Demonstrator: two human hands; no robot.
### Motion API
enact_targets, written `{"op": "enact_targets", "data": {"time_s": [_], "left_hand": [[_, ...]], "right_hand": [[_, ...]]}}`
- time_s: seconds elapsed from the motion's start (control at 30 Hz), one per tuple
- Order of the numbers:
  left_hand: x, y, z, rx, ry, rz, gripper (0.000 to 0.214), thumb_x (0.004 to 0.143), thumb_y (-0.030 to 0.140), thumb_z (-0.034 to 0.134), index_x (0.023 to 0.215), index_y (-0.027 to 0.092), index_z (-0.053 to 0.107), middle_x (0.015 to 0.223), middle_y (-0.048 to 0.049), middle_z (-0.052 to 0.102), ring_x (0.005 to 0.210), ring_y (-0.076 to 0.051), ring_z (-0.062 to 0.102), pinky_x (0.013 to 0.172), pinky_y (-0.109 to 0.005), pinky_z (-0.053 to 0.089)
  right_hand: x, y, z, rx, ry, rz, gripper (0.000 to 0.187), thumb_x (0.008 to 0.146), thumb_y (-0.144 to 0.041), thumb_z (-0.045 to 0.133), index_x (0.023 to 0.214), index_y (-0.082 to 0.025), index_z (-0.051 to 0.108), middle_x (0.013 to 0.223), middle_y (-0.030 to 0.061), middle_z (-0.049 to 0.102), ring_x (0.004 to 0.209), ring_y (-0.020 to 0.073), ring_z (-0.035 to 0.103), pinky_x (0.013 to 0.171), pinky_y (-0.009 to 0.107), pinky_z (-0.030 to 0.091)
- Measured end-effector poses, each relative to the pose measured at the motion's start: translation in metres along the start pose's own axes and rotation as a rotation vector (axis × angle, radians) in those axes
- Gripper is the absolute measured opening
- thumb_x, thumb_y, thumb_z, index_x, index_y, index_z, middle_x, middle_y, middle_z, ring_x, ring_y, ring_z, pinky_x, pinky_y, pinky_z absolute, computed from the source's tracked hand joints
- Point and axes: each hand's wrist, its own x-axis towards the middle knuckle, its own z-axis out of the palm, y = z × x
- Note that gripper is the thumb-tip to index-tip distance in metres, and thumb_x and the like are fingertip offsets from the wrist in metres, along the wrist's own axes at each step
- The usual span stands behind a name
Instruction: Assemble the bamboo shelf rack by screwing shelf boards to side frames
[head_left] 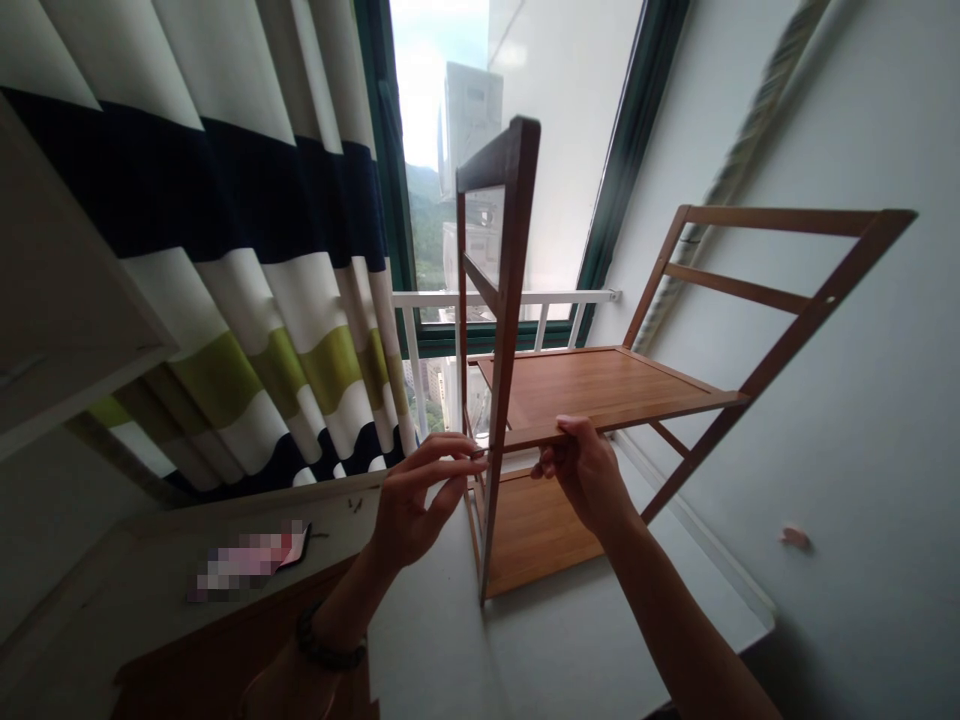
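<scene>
My left hand [420, 500] is at the outer side of an upright wooden side frame [504, 330]. Its thumb and fingers pinch a small, thin piece that looks like a screw, against the post where the shelf meets it. My right hand [589, 470] grips the front edge of the upper wooden shelf board [600, 385], thumb on top and fingers curled beneath. This board joins the post at its left end and a second side frame [780, 340] at its right. Below it lies a lower board [536, 525], partly hidden by my right hand.
The shelf unit stands on a white ledge [435, 640] before a window with a white rail [540, 297]. A striped curtain [247, 260] hangs to the left. Small metal pieces [354, 505] and a phone-like object [251, 565] lie at left, near a brown wooden panel [202, 650].
</scene>
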Motion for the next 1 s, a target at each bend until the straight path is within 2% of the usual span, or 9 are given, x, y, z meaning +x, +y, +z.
{"op": "enact_targets", "data": {"time_s": [0.13,0.33,0.47,0.6,0.73,0.8,0.87,0.93,1.0], "left_hand": [[0.008,-0.003,-0.004,0.005,-0.022,-0.088,0.018,0.083,0.018,0.054,0.086,0.022,0.071,0.097,-0.008,0.065,0.096,-0.022,0.058,0.078,-0.038,0.051],[0.02,0.004,-0.005,0.153,0.018,-0.315,0.03,0.087,0.033,0.048,0.072,0.019,0.071,0.104,-0.0075,0.064,0.094,-0.021,0.06,0.084,-0.037,0.048],[0.032,0.011,-0.007,0.226,-0.011,-0.403,0.023,0.083,0.036,0.055,0.08,0.021,0.072,0.111,-0.0063,0.062,0.103,-0.022,0.058,0.088,-0.038,0.047],[0.033,0.013,-0.008,0.221,0.094,-0.282,0.022,0.079,0.031,0.062,0.099,0.024,0.069,0.11,-0.0064,0.056,0.099,-0.019,0.057,0.075,-0.031,0.052],[0.019,0.013,-0.005,0.274,0.168,0.035,0.036,0.075,0.014,0.066,0.108,0.03,0.065,0.089,-0.001,0.055,0.074,-0.011,0.057,0.061,-0.023,0.05],[0.009,0.011,-0.003,0.254,0.077,0.199,0.04,0.077,0.009,0.063,0.112,0.029,0.063,0.085,-0.0004,0.057,0.069,-0.009,0.056,0.056,-0.021,0.048],[-0.002,0.007,-0.002,0.176,-0.07,0.259,0.036,0.082,0.013,0.056,0.116,0.026,0.06,0.085,-0.0029,0.059,0.07,-0.011,0.057,0.057,-0.022,0.049],[-0.011,0.001,-0.001,0.102,-0.155,0.213,0.031,0.087,0.019,0.047,0.115,0.021,0.061,0.087,-0.0065,0.061,0.075,-0.015,0.06,0.062,-0.027,0.051],[-0.015,-0.003,0.0,0.058,-0.165,0.133,0.029,0.088,0.021,0.044,0.11,0.019,0.064,0.088,-0.0085,0.062,0.078,-0.017,0.061,0.065,-0.029,0.051]], "right_hand": [[0.0,0.0,-0.001,-0.001,-0.007,0.002,0.023,0.073,-0.027,0.058,0.054,-0.016,0.053,0.045,-0.0007,0.058,0.035,0.0107,0.05,0.047,0.026,0.053],[0.0,0.0,0.0,0.0,-0.013,-0.001,0.023,0.073,-0.026,0.059,0.054,-0.015,0.054,0.045,-0.0005,0.058,0.035,0.0107,0.05,0.047,0.026,0.053],[-0.001,0.0,0.0,0.006,-0.007,0.006,0.023,0.074,-0.026,0.058,0.054,-0.015,0.054,0.045,0.0002,0.058,0.035,0.0104,0.05,0.046,0.026,0.053],[-0.001,0.0,0.0,0.005,-0.002,0.005,0.024,0.074,-0.026,0.058,0.054,-0.014,0.054,0.045,0.0003,0.058,0.036,0.0103,0.05,0.048,0.026,0.053],[-0.001,0.0,0.0,0.007,-0.001,0.008,0.023,0.074,-0.026,0.058,0.054,-0.014,0.054,0.045,-0.0003,0.058,0.035,0.0098,0.05,0.048,0.026,0.053],[-0.001,0.0,0.0,0.005,0.005,0.006,0.023,0.073,-0.026,0.059,0.054,-0.015,0.054,0.045,-0.0007,0.057,0.035,0.0096,0.049,0.048,0.025,0.053],[-0.002,0.0,0.001,0.001,0.006,0.004,0.023,0.073,-0.026,0.058,0.054,-0.015,0.054,0.044,-0.0007,0.057,0.035,0.0098,0.05,0.047,0.025,0.052],[-0.002,0.0,0.0,-0.002,-0.01,0.005,0.023,0.074,-0.026,0.058,0.054,-0.015,0.054,0.045,-0.0003,0.057,0.036,0.0103,0.05,0.046,0.025,0.052],[-0.002,0.0,0.0,-0.003,-0.031,0.008,0.023,0.074,-0.027,0.058,0.055,-0.015,0.054,0.045,-0.0001,0.058,0.036,0.0108,0.05,0.045,0.026,0.051]]}}
